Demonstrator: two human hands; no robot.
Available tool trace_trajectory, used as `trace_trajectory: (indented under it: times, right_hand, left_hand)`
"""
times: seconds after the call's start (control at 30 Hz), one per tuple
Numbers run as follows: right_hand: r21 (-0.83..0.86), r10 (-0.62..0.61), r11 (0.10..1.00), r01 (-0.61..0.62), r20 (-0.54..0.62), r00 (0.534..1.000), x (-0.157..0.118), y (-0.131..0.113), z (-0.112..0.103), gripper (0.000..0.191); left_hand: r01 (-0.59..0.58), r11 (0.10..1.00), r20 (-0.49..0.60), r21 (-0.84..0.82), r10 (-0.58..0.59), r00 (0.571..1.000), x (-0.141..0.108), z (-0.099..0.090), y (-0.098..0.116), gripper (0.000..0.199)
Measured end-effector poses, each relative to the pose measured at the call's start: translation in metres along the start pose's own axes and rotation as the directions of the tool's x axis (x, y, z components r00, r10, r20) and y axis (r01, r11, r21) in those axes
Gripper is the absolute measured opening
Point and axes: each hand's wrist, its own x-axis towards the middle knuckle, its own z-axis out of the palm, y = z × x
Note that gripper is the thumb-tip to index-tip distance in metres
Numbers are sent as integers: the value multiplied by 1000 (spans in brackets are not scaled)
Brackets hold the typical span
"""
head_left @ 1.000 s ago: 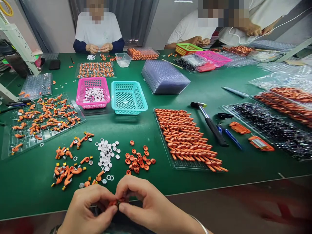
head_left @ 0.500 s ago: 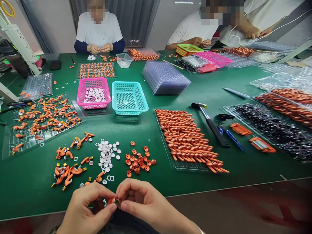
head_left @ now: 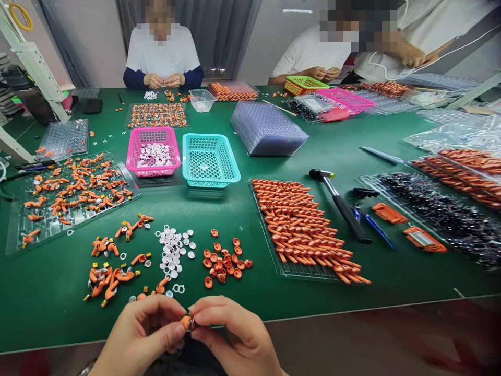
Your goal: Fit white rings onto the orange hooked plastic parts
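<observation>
Fingertips of my left hand [head_left: 144,334] and right hand [head_left: 238,334] come together on a small orange plastic piece [head_left: 186,321] with a shiny silvery end, above the near edge of the green tabletop [head_left: 282,295]. I have it in a narrow two-handed pinch, left thumb and forefinger on the orange side, right ones closed at the silvery end. I judge this to be close handling of a single piece; any shift of it calls for light, even pressure, so that it does not slip out. Just beyond my knuckles lie curved orange plastic pieces with yellow tabs [head_left: 112,289], flat white round discs [head_left: 172,250], joined pale rings [head_left: 178,288] and cupped orange round caps [head_left: 209,282]. My own fingertips cover most of the held piece, so I cannot tell how its parts sit together. My curled lower fingers are hard to make out, and the frame's bottom edge cuts off my left wristband [head_left: 86,367].
</observation>
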Motion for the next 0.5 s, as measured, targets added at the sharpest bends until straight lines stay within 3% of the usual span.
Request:
trace_trajectory:
  times: [0.1, 0.23, 0.5]
  right_hand:
    - [32, -26, 999, 26, -13, 1000, 0, -1, 2, 10]
    - [104, 17, 995, -14, -23, 1000, -4, 2, 5, 10]
    - [206, 79, 976, -73, -21, 997, -9, 7, 7, 19]
  left_hand:
    - [66, 997, 72, -51, -62, 996, 2, 1, -4, 44]
    - [112, 994, 136, 16, -113, 984, 0, 4, -7, 53]
    - [-14, 924, 165, 383, -54, 985, -9, 9, 4, 59]
